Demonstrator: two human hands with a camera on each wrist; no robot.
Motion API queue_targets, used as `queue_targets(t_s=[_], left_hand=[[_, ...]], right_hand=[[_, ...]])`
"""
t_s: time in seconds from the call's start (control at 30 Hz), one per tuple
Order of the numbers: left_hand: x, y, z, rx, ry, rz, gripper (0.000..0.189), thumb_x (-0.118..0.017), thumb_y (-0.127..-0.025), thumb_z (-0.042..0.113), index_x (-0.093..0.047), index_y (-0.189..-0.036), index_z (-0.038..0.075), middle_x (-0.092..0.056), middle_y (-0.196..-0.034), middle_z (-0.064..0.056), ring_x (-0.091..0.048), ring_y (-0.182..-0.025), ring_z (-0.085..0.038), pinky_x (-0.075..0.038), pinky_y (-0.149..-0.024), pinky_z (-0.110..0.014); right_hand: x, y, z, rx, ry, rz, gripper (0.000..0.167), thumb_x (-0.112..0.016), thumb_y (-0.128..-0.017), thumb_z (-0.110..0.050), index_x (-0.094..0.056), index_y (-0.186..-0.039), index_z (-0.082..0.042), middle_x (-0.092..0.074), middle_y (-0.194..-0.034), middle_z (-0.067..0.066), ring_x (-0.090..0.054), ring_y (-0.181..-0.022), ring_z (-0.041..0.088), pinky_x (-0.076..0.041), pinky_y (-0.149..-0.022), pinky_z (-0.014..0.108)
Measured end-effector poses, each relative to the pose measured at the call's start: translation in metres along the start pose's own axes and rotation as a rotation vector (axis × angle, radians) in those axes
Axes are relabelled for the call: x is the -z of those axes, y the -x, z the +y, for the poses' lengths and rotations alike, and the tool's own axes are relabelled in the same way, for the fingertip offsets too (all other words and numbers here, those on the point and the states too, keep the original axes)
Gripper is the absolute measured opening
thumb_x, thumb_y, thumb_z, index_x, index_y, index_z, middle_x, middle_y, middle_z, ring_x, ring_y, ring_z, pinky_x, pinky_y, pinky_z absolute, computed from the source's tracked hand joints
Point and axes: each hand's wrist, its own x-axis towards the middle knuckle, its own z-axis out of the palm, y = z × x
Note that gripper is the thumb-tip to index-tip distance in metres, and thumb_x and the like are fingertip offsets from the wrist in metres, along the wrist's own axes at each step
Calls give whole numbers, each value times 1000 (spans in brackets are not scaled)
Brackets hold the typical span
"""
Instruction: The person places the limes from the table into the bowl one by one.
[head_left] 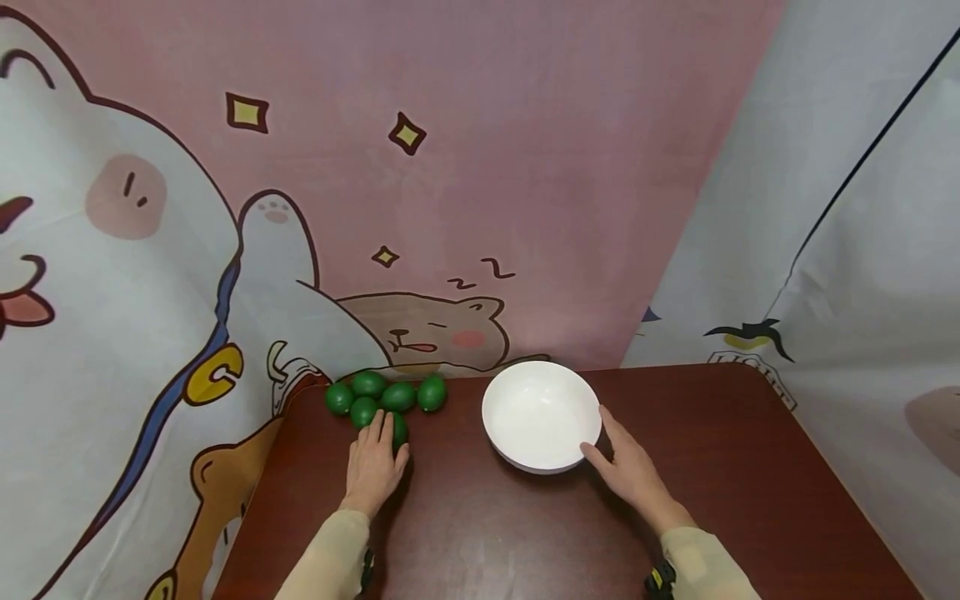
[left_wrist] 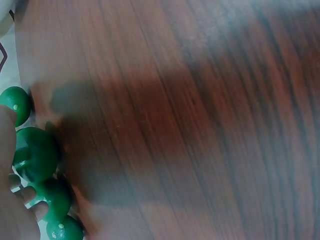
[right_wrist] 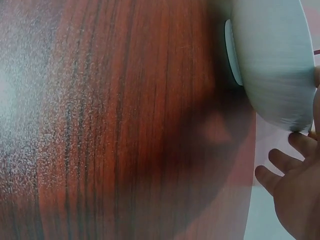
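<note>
Several green limes (head_left: pixel 432 392) sit in a cluster at the table's far left. My left hand (head_left: pixel 372 465) reaches over the nearest lime (head_left: pixel 400 430), fingers extended on top and thumb apart at its near right side. In the left wrist view, limes (left_wrist: pixel 36 154) show beside the hand's fingertips, partly hidden by it. A white bowl (head_left: pixel 542 417) stands right of the limes, with nothing visible inside. My right hand (head_left: pixel 633 471) holds its right side, thumb at the near rim. In the right wrist view, the other fingers (right_wrist: pixel 285 161) spread beside the bowl's outer wall (right_wrist: pixel 275 60).
A dark red-brown wooden table (head_left: pixel 510 533) carries everything. Its far edge meets a pink and white cartoon-printed cloth (head_left: pixel 570 208). Bare tabletop lies between the limes and the bowl.
</note>
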Motion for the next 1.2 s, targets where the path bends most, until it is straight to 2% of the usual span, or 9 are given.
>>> queue_targets(t_s=[0.27, 0.47, 0.67, 0.87, 1.03, 1.2], left_hand=[[0, -1, 3, 8, -4, 0, 68, -70, -98, 28, -44, -153, -2, -41, -158, -25, -46, -132, -45, -42, -103, -61], [-2, -3, 2, 27, 4, -38, 71, -68, -99, 29, -39, -156, -2, -38, -160, -25, -44, -134, -45, -41, -105, -61], [-6, -3, 1, 0, 14, 9, 69, -71, -96, 25, -44, -151, -6, -42, -156, -26, -47, -130, -46, -44, -102, -61], [-3, -2, 2, -23, 12, 40, 70, -78, -91, 21, -47, -148, -6, -46, -152, -27, -49, -128, -47, -45, -100, -61], [-3, 0, 1, -39, -11, 40, 68, -81, -89, 18, -48, -144, -7, -50, -144, -28, -50, -127, -46, -47, -98, -59], [-6, 0, 0, -26, 13, 29, 66, -78, -91, 19, -48, -144, -7, -50, -143, -28, -51, -127, -47, -48, -99, -59]], right_hand=[[-1, 1, 3, 16, 5, 19, 87, -63, -101, -46, -22, -163, -1, -27, -166, 25, -29, -151, 46, -28, -118, 64], [-1, 2, 3, 22, -4, 20, 86, -65, -101, -41, -21, -163, 0, -25, -167, 24, -27, -152, 45, -26, -119, 62], [-1, 1, 3, 15, -22, 7, 88, -64, -101, -44, -20, -164, -1, -24, -168, 23, -26, -153, 44, -26, -119, 62], [-2, 0, 3, 22, -6, 11, 87, -64, -101, -44, -21, -163, 0, -25, -167, 24, -27, -152, 45, -26, -119, 62], [-4, -1, 4, 29, -2, 13, 88, -64, -101, -44, -20, -164, -1, -25, -167, 23, -27, -152, 44, -26, -120, 61], [-4, 0, 5, 41, 16, 23, 88, -65, -101, -42, -20, -163, 1, -25, -167, 24, -27, -152, 45, -25, -120, 61]])
